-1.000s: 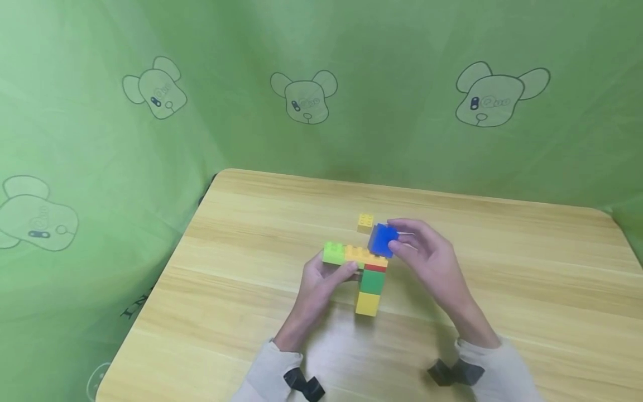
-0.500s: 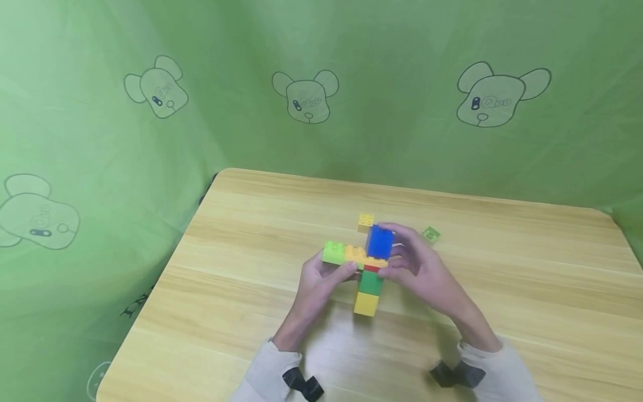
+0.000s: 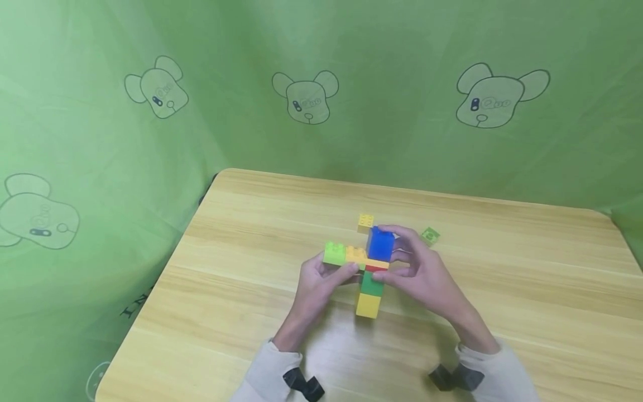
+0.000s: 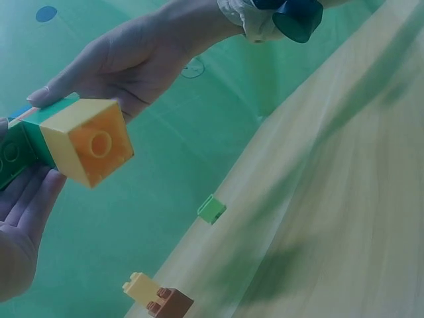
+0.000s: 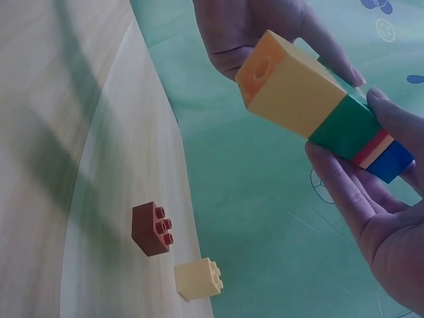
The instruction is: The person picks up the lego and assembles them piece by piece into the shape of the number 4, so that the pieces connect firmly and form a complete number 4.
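Above the table, a joined build of toy building bricks is held by both hands. Its column runs from a yellow brick (image 3: 368,306) at the bottom through a green brick (image 3: 372,283) to a thin red layer (image 3: 376,268). Across the top lies an orange brick (image 3: 355,255), with a lime brick (image 3: 334,254) at its left end and a blue brick (image 3: 380,244) standing on its right end. My left hand (image 3: 316,285) grips the left part, thumb in front. My right hand (image 3: 427,279) squeezes the right side, thumb on the green brick, fingers behind the blue one.
A loose yellow brick (image 3: 365,223) and a small green piece (image 3: 430,235) lie farther back on the wooden table (image 3: 527,268). Both wrist views show a reddish-brown brick (image 5: 152,228) near the yellow one. A green cloth (image 3: 392,151) hangs behind the table.
My right hand has lowered the blue brick onto the orange brick's right end, and its thumb has shifted down to the green brick. The small green piece behind that hand has come into view.
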Demonstrator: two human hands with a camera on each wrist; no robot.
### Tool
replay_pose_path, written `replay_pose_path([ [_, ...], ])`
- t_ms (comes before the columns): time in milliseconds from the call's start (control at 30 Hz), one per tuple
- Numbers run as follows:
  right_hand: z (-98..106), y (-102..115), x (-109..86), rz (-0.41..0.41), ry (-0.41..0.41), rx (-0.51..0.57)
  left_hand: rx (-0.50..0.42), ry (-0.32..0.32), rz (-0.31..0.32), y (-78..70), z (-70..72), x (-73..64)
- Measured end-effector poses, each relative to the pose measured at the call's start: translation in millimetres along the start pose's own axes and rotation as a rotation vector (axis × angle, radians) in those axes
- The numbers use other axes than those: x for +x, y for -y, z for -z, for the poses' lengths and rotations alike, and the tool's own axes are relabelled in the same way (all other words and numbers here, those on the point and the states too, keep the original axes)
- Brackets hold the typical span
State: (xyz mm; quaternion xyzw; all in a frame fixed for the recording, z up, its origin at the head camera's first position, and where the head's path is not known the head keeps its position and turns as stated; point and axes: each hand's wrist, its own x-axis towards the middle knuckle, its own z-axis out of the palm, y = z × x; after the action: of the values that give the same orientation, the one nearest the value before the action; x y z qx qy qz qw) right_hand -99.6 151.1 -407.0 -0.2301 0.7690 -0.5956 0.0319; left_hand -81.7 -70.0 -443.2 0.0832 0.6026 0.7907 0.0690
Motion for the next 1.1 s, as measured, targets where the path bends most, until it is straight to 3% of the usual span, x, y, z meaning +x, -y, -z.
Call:
replay_pose_path([
  [333,1.7,2.7,-0.2,-0.011,-0.014,-0.025,-0.022,0.019,-0.005,1.3,0.2,0.2],
  [600,1.8,1.6,-0.6,-0.008,-0.03,-0.02,0.001,-0.004,0.001,1.4,-1.5,0.5],
  [933,-2.6,-1.0,-4.1,-0.064,0.014,0.023,-0.047,0.006,0.001,3.7,-4.0,2.0],
  [1100,-5.7,-3.9,-5.3,-0.051,0.008,0.001,-0.036,0.008,0.027,5.5,-2.5,0.9],
])
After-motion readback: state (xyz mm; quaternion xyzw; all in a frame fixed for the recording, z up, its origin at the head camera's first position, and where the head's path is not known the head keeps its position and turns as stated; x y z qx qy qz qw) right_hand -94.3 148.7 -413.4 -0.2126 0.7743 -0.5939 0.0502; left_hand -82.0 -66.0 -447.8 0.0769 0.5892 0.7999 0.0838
